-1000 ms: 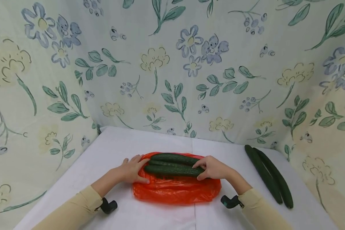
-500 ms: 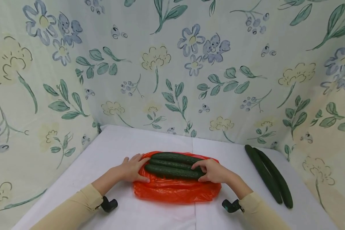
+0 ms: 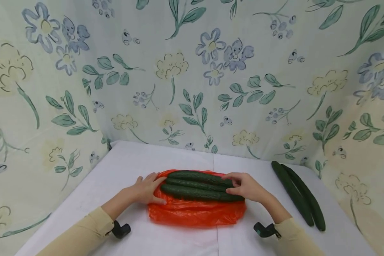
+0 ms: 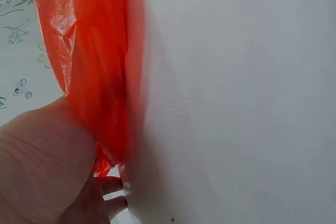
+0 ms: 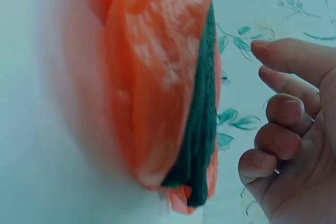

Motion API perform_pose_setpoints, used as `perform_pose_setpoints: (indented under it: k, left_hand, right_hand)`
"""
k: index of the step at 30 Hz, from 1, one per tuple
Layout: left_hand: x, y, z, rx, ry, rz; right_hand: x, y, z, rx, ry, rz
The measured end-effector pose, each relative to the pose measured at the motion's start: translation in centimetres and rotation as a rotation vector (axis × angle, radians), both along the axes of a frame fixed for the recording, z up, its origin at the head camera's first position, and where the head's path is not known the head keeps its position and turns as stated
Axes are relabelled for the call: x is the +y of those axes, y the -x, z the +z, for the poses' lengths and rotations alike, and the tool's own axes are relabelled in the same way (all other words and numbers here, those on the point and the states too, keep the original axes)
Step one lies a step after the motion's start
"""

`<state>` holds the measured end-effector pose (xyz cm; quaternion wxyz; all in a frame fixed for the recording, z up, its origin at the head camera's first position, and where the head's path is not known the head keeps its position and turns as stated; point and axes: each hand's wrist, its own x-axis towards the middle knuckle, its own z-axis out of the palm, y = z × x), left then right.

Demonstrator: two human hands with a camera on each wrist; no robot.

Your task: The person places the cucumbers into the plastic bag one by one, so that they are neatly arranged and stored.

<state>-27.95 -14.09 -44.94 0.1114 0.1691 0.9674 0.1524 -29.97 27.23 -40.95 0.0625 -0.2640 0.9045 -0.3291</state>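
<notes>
Three long dark green cucumbers lie side by side, crosswise, in the opening of a red plastic bag (image 3: 195, 214): a back one (image 3: 196, 175), a middle one (image 3: 195, 184) and a front one (image 3: 198, 193). My left hand (image 3: 144, 190) rests on the bag's left end with spread fingers, its thumb along the front. In the left wrist view the palm (image 4: 44, 163) lies against the red plastic. My right hand (image 3: 247, 186) hovers at the cucumbers' right ends, fingers loosely bent. The right wrist view shows a gap between those fingers (image 5: 286, 108) and the cucumbers (image 5: 200, 124).
Two more cucumbers, a left one (image 3: 289, 186) and a right one (image 3: 308, 195), lie lengthwise at the table's right side. A white cloth (image 3: 166, 238) covers the table. Floral curtains (image 3: 192, 78) stand behind and at both sides.
My right hand has let go of the cucumbers and moved right, uncovering their right ends. The front cucumber now reaches further right over the bag. My left hand stays in place.
</notes>
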Motion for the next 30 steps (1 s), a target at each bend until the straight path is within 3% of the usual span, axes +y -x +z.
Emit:
perform_pose_setpoints:
  k: [5,14,24,30]
  left_hand:
    - [-0.1,-0.5,0.2,-0.006,-0.010,-0.012]
    - [-0.2,-0.4,0.1,0.018,0.009,0.000]
    - [-0.2,-0.3,-0.1,-0.004,0.021,-0.009]
    - [-0.3,-0.1,-0.2,0.004,0.023,-0.005]
  right_hand:
    - [2.3,-0.5,0.4,0.027,0.093,-0.122]
    - [6.2,-1.2,1.3,0.094,0.176,-0.245]
    - [10.3,-1.9,1.1,0.009,0.258,-0.490]
    - [12.5,-1.7,1.0,-0.004,0.341,-0.583]
